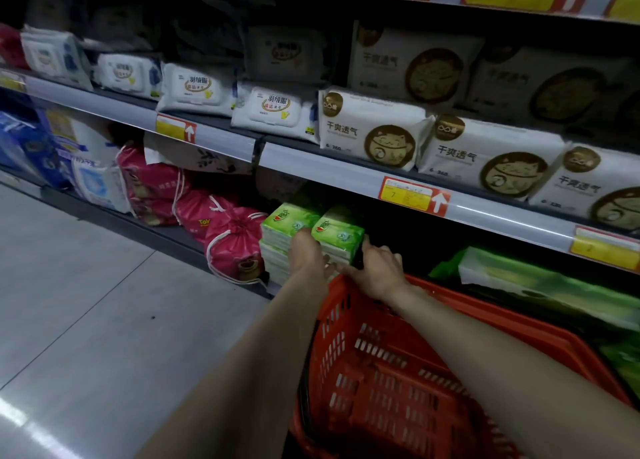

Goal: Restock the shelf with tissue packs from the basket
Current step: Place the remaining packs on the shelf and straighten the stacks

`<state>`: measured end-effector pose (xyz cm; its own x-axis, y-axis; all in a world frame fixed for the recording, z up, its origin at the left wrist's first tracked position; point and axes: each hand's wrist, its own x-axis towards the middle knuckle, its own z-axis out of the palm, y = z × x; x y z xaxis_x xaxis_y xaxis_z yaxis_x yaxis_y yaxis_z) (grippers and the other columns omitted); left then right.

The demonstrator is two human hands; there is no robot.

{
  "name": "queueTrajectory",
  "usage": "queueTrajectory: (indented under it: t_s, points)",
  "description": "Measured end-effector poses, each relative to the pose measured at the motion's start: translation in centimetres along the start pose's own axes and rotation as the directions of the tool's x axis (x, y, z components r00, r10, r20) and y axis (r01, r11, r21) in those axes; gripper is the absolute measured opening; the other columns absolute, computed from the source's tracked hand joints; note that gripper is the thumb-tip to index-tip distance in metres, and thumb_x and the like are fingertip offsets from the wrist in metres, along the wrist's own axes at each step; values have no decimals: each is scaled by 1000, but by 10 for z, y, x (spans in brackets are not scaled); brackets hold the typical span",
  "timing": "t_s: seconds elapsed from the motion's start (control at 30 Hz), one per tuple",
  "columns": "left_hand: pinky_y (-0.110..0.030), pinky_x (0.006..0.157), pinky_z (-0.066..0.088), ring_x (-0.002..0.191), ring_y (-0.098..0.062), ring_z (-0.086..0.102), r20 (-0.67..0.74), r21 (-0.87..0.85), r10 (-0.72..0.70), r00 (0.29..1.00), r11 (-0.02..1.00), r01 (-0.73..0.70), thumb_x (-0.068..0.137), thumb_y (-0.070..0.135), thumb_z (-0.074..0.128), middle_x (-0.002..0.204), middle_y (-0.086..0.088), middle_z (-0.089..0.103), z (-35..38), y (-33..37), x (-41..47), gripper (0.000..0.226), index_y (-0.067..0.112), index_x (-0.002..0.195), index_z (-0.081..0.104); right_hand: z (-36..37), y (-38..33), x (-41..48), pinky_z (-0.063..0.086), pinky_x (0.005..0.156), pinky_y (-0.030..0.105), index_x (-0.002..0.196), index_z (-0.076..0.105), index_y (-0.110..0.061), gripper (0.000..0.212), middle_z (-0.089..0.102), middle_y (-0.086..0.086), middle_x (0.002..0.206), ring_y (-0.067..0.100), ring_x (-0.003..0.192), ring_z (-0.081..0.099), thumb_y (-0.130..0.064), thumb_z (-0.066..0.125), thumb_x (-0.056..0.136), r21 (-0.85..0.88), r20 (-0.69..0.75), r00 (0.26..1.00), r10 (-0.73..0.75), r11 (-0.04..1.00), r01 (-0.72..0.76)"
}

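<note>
Head view: both hands reach over the red basket [398, 365] to the bottom shelf [162, 236].
Tissue pack [337, 236]: green — atop a stack, between the hands.
Left hand [308, 254]: pressed against its left side.
Right hand [377, 271]: gripping its right end.

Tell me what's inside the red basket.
The red basket shows only its bare slatted bottom and walls; no tissue packs visible in it. Both forearms cross over it, hiding parts of its floor and near-right corner.
</note>
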<state>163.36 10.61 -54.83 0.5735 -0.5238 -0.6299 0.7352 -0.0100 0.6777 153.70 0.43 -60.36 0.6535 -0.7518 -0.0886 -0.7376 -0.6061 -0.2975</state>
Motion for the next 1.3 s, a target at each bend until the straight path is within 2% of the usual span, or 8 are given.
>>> queueTrajectory:
  t_s: [0.1, 0.23, 0.33, 0.7, 0.83, 0.97, 1.07, 1.3]
  points:
    - [-33, 60, 50, 104, -30, 62, -27, 51, 4, 1000, 999, -3, 100, 42, 44, 118, -10, 57, -6, -4, 5, 50, 5, 133, 54, 1, 1, -9, 35, 101, 43, 164, 22, -9, 99, 64, 12, 137, 34, 129, 49, -73, 53, 95, -19, 3, 1000, -29, 999, 29]
    - [-27, 51, 49, 58, -27, 46, -22, 140, 2, 1000, 990, 1, 100, 33, 42, 82, -10, 46, -13, -5, 5, 30, 5, 91, 48, -1, 6, -25, 34, 104, 44, 163, 29, -9, 94, 61, 13, 140, 33, 131, 47, -72, 51, 97, -10, 35, 998, -50, 999, 51]
    - [-34, 68, 52, 82, -28, 54, -30, 240, 40, 999, 970, -32, 101, 31, 43, 90, -11, 49, -19, -6, 7, 26, 7, 95, 50, 3, 11, -44, 33, 102, 43, 151, 46, -16, 74, 61, 11, 140, 31, 130, 47, -68, 52, 98, -29, 43, 993, -113, 993, 115]
    - [-39, 76, 58, 96, -36, 67, 72, 423, 65, 995, 902, -89, 104, 28, 49, 114, -16, 64, 2, -18, -43, 31, 4, 121, 59, 19, 16, -93, 37, 99, 42, 132, 59, -20, 35, 63, 8, 133, 32, 125, 47, -40, 61, 103, -73, 18, 988, -156, 985, 157]
    - [-27, 50, 43, 42, -18, 48, 122, 423, 29, 992, 903, -79, 102, 24, 49, 58, -3, 50, 22, -40, -71, 28, 12, 77, 50, 12, 20, -107, 35, 103, 44, 135, 64, -26, 41, 60, 7, 136, 32, 128, 43, -51, 49, 106, -88, 63, 985, -164, 982, 169]
    - [-35, 60, 58, 76, -28, 66, 142, 486, 65, 988, 865, -127, 100, 17, 54, 93, -14, 67, 34, -67, -91, 18, 9, 89, 65, -4, 31, -142, 38, 112, 44, 130, 67, -23, 28, 60, 9, 139, 32, 134, 48, -26, 54, 105, 225, 31, 979, -203, 955, 191]
    - [-39, 70, 59, 82, -28, 65, 197, 473, 86, 977, 864, -172, 101, 16, 53, 110, -16, 66, 47, -77, -99, 19, 6, 112, 66, -32, 60, -187, 37, 116, 24, 137, 65, -20, 38, 64, 3, 141, 19, 135, 53, -11, 55, 101, 491, -90, 988, -126, 857, 154]
    - [-40, 81, 58, 79, -29, 72, 385, 560, 7, 923, 794, -239, 101, 22, 55, 106, -9, 77, 105, -125, -169, 24, 11, 114, 72, -126, 169, -289, 41, 112, 31, 157, 47, -27, 52, 53, 0, 154, 22, 143, 49, -43, 53, 108, 589, -62, 966, 253, 790, -169]
